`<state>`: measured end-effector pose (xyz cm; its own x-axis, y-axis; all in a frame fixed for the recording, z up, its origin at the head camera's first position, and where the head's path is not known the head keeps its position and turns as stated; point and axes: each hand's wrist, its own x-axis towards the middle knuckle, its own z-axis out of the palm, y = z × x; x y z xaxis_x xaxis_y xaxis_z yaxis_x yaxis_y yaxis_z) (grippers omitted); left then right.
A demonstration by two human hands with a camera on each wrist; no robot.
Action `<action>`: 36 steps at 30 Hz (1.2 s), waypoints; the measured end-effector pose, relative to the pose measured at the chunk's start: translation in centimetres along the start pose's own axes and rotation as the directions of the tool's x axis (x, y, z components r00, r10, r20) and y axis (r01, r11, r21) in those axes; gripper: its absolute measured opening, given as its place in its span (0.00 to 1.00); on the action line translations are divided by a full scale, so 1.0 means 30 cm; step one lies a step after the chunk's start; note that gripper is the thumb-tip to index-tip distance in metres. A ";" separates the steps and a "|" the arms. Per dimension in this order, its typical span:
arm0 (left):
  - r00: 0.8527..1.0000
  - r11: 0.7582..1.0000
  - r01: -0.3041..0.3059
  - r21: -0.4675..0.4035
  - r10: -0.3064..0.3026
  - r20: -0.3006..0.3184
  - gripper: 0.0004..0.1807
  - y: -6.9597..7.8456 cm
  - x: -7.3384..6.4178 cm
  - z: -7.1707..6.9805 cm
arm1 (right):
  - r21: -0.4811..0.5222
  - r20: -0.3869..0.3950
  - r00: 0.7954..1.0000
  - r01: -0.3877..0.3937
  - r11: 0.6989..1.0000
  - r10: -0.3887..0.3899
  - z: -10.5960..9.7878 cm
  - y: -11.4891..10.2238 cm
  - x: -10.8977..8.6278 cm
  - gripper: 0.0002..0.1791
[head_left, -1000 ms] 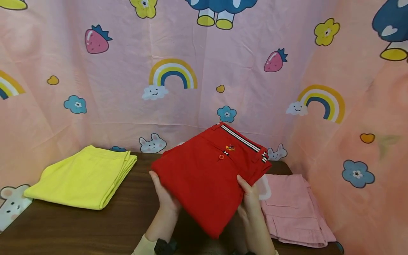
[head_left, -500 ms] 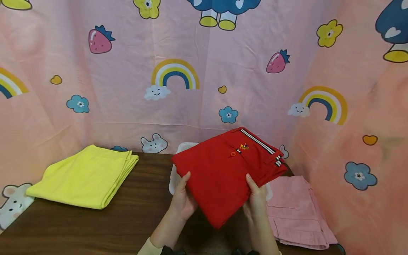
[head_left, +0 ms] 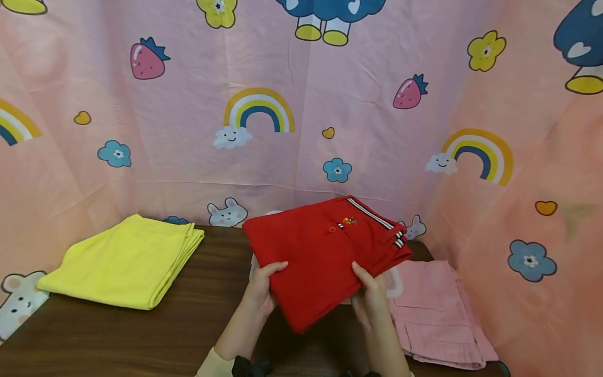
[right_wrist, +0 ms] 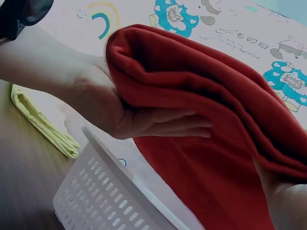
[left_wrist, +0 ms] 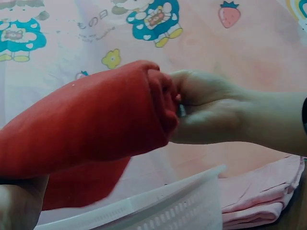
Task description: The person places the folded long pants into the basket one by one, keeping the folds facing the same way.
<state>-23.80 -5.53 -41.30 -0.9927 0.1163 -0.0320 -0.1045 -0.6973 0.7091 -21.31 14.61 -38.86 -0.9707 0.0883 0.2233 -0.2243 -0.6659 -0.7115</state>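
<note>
Folded red pants [head_left: 311, 251], with a button, a small embroidery and a striped waistband, are held up in front of me, tilted. My left hand [head_left: 263, 285] grips their left edge, thumb on top; in the right wrist view, that hand's fingers [right_wrist: 172, 127] lie under the fold. On the right edge my right hand [head_left: 371, 293] holds the pants with its thumb above, the other fingers mostly hidden beneath. Behind and below the pants stands a white perforated plastic basket [right_wrist: 105, 191], largely covered by them in the head view.
A folded yellow garment [head_left: 122, 264] lies on the left of the dark wooden table [head_left: 155, 340]. Folded pink pants [head_left: 435, 314] lie on the right, close to the basket. A patterned cloth backdrop [head_left: 179, 167] encloses the table at the back and sides.
The red pants first shifted right and away over the basket, then came slightly back left. They now lie flatter, and the left thumb reaches further over their edge. Both hands kept hold.
</note>
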 end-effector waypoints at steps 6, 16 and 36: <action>1.000 1.000 -0.005 0.007 0.006 -0.014 0.23 0.024 0.006 -0.018 | 0.158 0.139 0.987 -0.105 0.982 0.083 -0.034 -0.023 0.007 0.15; 1.000 0.999 0.017 0.047 -0.017 0.017 0.18 0.058 0.012 -0.041 | 0.433 0.495 0.868 -0.282 0.856 0.035 -0.144 -0.063 0.074 0.32; 0.973 0.987 0.115 0.111 -0.134 0.190 0.14 0.156 0.048 -0.052 | 0.139 0.317 0.832 -0.516 0.845 0.456 -0.173 -0.188 0.122 0.27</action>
<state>-25.81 -9.72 -39.12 -0.9401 0.3410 0.0074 -0.2102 -0.5964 0.7747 -24.04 22.53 -37.49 -0.8823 -0.4651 0.0730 0.3234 -0.7115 -0.6238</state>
